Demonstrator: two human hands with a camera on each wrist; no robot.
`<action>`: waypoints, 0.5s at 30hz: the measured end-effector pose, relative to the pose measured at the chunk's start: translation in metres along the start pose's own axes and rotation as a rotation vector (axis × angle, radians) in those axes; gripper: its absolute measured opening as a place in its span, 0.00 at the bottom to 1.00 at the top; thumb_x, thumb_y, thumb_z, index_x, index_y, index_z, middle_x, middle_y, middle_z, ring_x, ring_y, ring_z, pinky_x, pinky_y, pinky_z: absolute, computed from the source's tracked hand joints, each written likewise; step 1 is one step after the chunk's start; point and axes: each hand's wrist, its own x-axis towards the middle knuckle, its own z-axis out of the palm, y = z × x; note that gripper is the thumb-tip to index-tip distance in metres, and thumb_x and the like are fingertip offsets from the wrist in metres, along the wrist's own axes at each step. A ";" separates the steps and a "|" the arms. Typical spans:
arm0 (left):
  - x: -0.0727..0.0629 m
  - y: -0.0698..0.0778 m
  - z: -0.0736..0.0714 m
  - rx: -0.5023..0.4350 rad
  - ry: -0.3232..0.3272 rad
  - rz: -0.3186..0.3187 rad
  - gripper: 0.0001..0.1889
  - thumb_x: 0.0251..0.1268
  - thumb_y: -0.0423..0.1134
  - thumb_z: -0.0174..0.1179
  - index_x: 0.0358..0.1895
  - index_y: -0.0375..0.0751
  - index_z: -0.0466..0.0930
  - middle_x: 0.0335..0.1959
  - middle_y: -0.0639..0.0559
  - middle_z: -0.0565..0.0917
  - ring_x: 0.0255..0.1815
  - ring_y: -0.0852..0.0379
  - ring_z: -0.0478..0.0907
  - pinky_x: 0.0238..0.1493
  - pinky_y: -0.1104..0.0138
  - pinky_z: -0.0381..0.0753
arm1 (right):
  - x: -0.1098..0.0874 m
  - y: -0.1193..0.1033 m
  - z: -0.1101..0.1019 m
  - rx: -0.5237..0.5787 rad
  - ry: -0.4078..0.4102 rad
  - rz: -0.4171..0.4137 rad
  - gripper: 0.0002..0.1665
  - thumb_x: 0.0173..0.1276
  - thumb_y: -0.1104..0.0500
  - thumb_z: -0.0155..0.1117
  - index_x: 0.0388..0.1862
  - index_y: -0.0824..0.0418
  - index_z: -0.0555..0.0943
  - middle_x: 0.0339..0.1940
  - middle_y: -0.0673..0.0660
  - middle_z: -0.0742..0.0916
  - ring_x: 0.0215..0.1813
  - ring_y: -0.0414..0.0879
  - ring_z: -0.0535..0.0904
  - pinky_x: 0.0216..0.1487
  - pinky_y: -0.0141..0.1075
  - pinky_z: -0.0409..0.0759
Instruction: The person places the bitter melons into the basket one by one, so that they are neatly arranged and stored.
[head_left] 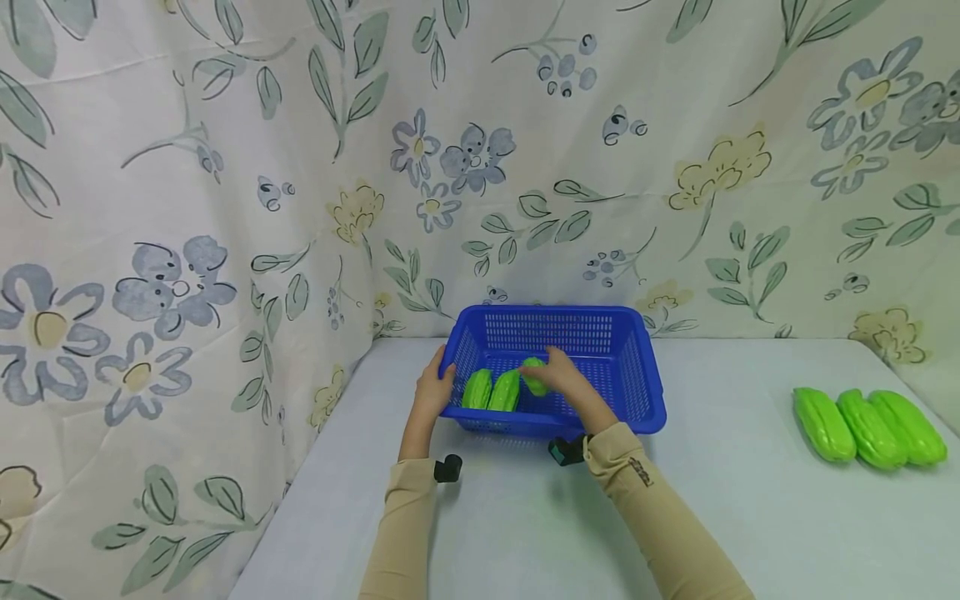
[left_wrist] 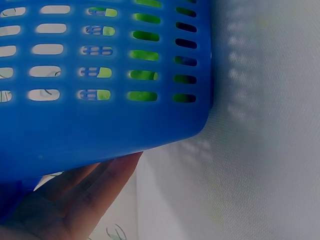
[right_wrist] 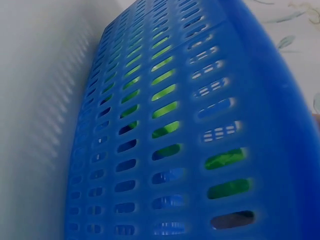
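Note:
A blue plastic basket [head_left: 551, 429] with slotted walls stands on the table. My left hand [head_left: 435, 385] grips its left rim; in the left wrist view the fingers [left_wrist: 107, 187] lie against the rim from outside. Inside the basket, my right hand [head_left: 562, 377] holds a glossy green ridged fruit [head_left: 535, 385]. Two more such fruits, a left one [head_left: 477, 389] and a right one [head_left: 505, 391], lie side by side at the basket's left. In the right wrist view the basket wall [right_wrist: 270, 150] hides most of the hand, with green showing through the slots.
Three more green ridged fruits [head_left: 870, 429] lie side by side on the white table [head_left: 750, 500] at the far right. A floral curtain [head_left: 525, 167] hangs behind the table and along its left side, close to the basket's back.

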 end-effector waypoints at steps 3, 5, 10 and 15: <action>0.000 0.000 0.000 -0.004 0.000 0.001 0.28 0.77 0.40 0.46 0.76 0.41 0.55 0.71 0.31 0.67 0.70 0.30 0.66 0.65 0.37 0.68 | 0.002 0.002 0.002 -0.002 0.002 0.007 0.48 0.70 0.51 0.61 0.76 0.73 0.49 0.77 0.73 0.57 0.78 0.68 0.53 0.76 0.57 0.57; 0.001 0.000 0.000 -0.007 -0.001 0.000 0.28 0.77 0.40 0.46 0.76 0.41 0.55 0.71 0.30 0.66 0.70 0.30 0.66 0.65 0.37 0.68 | 0.003 0.004 0.003 -0.006 0.003 0.012 0.49 0.70 0.51 0.61 0.76 0.73 0.49 0.77 0.74 0.57 0.78 0.68 0.53 0.76 0.58 0.57; 0.002 -0.001 0.001 -0.011 -0.004 -0.005 0.28 0.77 0.40 0.45 0.76 0.41 0.55 0.72 0.31 0.66 0.71 0.30 0.65 0.66 0.37 0.66 | 0.005 0.007 0.005 -0.024 0.008 0.018 0.49 0.70 0.50 0.60 0.76 0.74 0.49 0.77 0.74 0.58 0.77 0.69 0.53 0.75 0.58 0.58; 0.002 -0.001 0.001 -0.013 -0.007 -0.008 0.28 0.77 0.41 0.45 0.77 0.41 0.55 0.72 0.32 0.66 0.71 0.30 0.65 0.66 0.37 0.66 | 0.003 0.008 0.008 -0.017 -0.005 0.018 0.48 0.70 0.50 0.60 0.76 0.75 0.50 0.76 0.75 0.58 0.77 0.69 0.54 0.75 0.59 0.58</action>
